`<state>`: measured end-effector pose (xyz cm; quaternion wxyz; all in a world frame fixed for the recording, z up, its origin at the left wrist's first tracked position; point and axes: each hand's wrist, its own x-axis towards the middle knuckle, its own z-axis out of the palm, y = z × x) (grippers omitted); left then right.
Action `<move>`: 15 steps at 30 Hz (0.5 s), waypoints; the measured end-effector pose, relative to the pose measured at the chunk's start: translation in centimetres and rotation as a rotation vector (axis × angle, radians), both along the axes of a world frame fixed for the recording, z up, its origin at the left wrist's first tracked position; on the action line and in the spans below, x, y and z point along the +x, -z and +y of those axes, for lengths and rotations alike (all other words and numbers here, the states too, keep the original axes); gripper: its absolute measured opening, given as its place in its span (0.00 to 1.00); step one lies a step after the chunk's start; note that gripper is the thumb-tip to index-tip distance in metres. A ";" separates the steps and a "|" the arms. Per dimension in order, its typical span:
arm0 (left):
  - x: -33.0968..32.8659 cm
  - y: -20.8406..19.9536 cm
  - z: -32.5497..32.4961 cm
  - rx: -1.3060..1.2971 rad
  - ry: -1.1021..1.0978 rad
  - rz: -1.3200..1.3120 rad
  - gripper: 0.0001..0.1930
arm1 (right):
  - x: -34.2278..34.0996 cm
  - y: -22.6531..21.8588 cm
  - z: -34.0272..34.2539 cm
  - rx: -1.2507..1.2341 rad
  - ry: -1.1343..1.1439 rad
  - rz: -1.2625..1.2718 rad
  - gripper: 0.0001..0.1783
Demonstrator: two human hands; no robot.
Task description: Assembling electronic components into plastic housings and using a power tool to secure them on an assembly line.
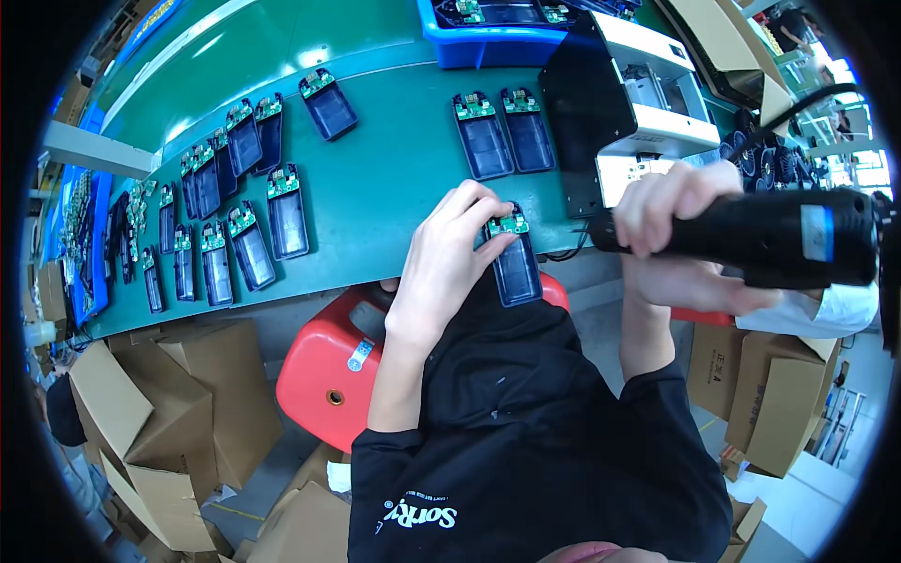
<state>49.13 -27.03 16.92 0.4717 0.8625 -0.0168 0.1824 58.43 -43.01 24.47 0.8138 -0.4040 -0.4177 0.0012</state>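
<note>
At the table's near edge, my left hand [446, 253] has its thumb and fingers closed on the top of a dark blue plastic housing [517, 272], by its green circuit board. The housing's hollow lower part points toward my lap. My right hand [671, 220] is wrapped round a thick black electric screwdriver [779, 235], held nearly level with its narrower end toward the left. That end is right of the housing and apart from it. Beyond the held housing, two similar housings [481, 136] lie side by side on the green table [394, 122].
A black-and-white machine [587, 122] stands right of the housings. Behind is a blue bin [488, 47] of parts. Several more housings [249, 249] with boards lie in rows at left. A red stool [319, 385] and open cardboard boxes [188, 403] are below the table.
</note>
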 end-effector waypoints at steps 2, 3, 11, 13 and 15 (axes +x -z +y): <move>0.0 -0.1 0.0 -0.002 -0.003 0.013 0.15 | 0.2 0.9 1.2 -0.010 -0.056 -0.007 0.50; 0.0 -0.2 0.0 -0.002 -0.006 0.020 0.16 | 0.2 1.3 1.6 -0.039 -0.081 -0.019 0.51; -0.1 -0.3 0.1 -0.033 -0.009 0.023 0.16 | 0.4 3.1 2.5 -0.143 -0.167 -0.073 0.56; -0.1 -0.2 0.1 -0.035 -0.010 0.025 0.16 | 0.2 3.2 2.7 -0.150 -0.167 -0.071 0.55; -0.1 0.0 0.2 -0.009 0.001 -0.004 0.15 | -0.1 3.3 3.3 -0.120 -0.136 -0.053 0.55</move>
